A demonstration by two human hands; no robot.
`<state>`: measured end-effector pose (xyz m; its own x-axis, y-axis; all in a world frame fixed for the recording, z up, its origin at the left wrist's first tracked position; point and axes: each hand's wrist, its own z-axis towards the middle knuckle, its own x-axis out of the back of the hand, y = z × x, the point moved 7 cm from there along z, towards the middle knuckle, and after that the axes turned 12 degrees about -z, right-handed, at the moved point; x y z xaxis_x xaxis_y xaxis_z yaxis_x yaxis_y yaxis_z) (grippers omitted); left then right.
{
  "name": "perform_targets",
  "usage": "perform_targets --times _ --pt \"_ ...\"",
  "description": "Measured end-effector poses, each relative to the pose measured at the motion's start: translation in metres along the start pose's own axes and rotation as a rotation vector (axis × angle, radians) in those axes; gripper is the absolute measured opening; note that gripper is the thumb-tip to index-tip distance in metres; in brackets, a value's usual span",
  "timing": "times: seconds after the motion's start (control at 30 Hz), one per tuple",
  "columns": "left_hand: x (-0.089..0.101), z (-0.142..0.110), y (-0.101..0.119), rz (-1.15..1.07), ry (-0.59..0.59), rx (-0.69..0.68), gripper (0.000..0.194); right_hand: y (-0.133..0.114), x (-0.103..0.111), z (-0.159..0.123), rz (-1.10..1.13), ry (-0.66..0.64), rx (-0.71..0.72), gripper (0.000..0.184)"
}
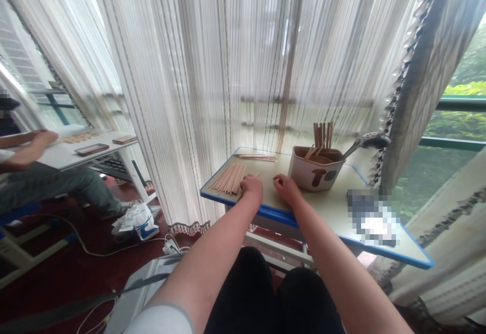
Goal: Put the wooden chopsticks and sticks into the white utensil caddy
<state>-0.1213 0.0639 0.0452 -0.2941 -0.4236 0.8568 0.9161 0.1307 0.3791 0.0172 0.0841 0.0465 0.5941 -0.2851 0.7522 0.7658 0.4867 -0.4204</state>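
My left hand (pixel 251 187) rests curled on the pale table top (pixel 322 207), just right of a flat pile of thin wooden sticks (pixel 230 178). One loose stick lies by its fingertips. My right hand (pixel 285 188) sits a short way to the right, fingers curled, beside a pink-white mushroom-print cup (pixel 315 173). That cup holds upright sticks and a metal ladle (pixel 368 141). A small bundle of sticks (pixel 256 157) lies along the far edge. The table has a blue rim (pixel 277 216).
A blurred patch (pixel 372 217) covers something at the table's right end. Sheer striped curtains (pixel 228 71) hang behind. To the left, a seated person's hand (pixel 45 138) reaches over a white table (pixel 72 157) with flat trays. A white bag (pixel 136 221) lies on the floor.
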Motion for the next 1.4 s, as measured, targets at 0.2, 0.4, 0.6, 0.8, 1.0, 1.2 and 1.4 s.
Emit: perform_targets --times 0.2,0.4,0.6,0.8,1.0,1.2,1.4 --pt "0.011 -0.01 0.005 0.058 0.182 -0.127 0.035 0.015 -0.001 0.007 0.106 0.015 -0.122 0.024" --pt "0.023 -0.018 0.011 0.077 0.275 -0.237 0.028 0.006 0.007 0.01 0.51 0.047 -0.194 0.038" --pt "0.032 -0.024 0.029 -0.161 0.279 -0.342 0.023 -0.019 0.056 0.016 0.591 0.168 -0.064 0.035" --pt "0.038 0.0 0.07 -0.755 0.42 -0.381 0.04 -0.031 0.185 0.038 0.188 0.654 0.023 0.027" --pt "-0.014 0.038 0.1 -1.108 0.233 -0.402 0.057 0.004 0.248 0.033 -0.209 1.052 -0.054 0.024" --pt "-0.063 0.043 0.108 -1.269 -0.088 -0.39 0.082 0.029 0.22 0.04 -0.344 0.857 -0.001 0.024" --pt "-0.064 0.045 0.114 -1.376 -0.212 -0.325 0.073 0.033 0.186 0.045 -0.464 0.629 0.012 0.023"
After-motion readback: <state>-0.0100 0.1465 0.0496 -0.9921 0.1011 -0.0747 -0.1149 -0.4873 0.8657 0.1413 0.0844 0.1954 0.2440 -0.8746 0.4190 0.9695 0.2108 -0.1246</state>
